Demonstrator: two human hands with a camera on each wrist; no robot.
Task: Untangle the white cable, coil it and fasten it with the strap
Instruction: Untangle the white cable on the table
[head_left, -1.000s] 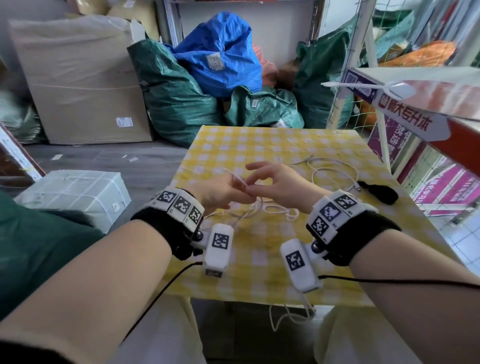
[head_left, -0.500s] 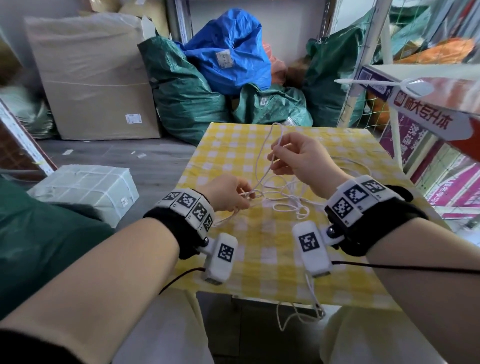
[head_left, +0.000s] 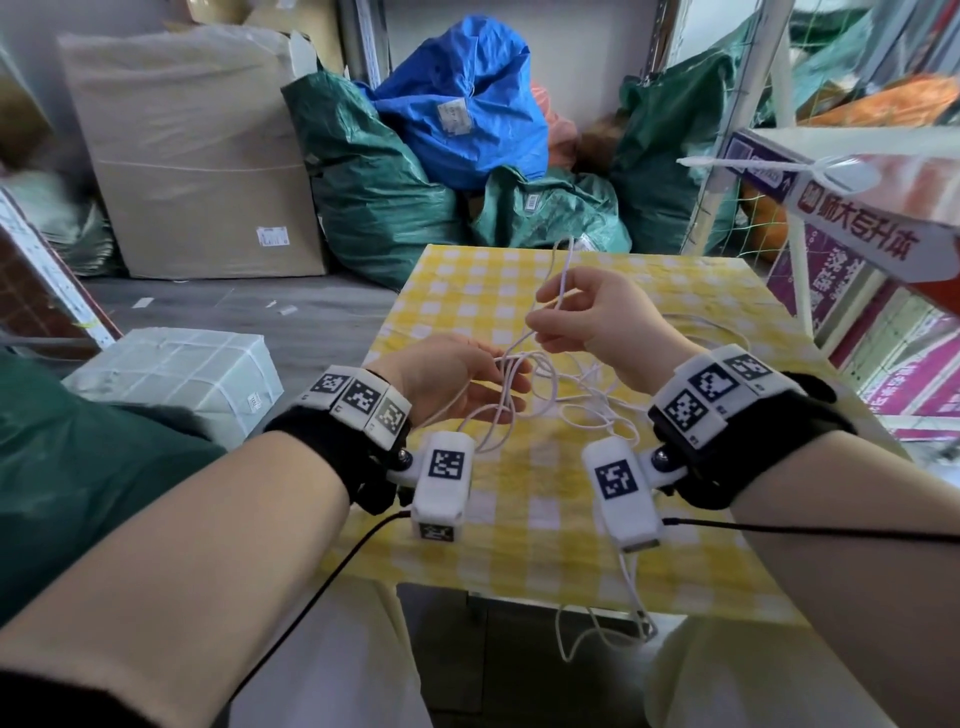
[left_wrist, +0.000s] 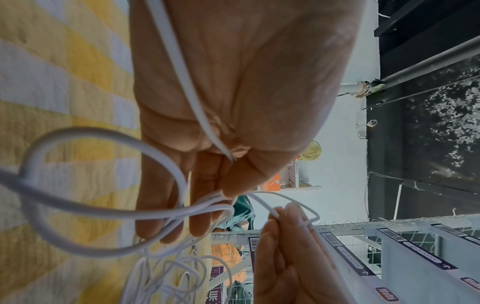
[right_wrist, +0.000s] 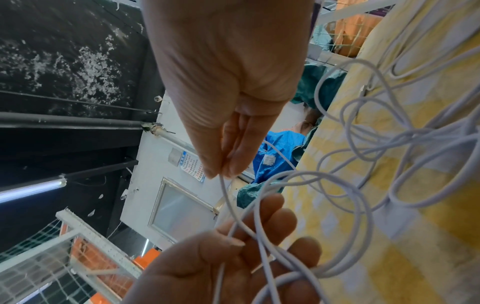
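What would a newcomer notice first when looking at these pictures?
First, the two hands above the yellow checked tablecloth: the right hand, raised, pinches a strand of the white cable, and the left hand has loops draped over its fingers. More tangled loops lie on the cloth between the wrists. Behind the table, a bright blue sack sits on top of the green sacks.

A yellow checked tablecloth (head_left: 519, 499) fills the centre. At 12 o'clock, a blue bag (head_left: 462, 104) tops green bags (head_left: 374, 192); a cardboard box (head_left: 197, 166) at 10, a white parcel (head_left: 176, 379) at 9, a red-and-white box (head_left: 862, 208) at 2.
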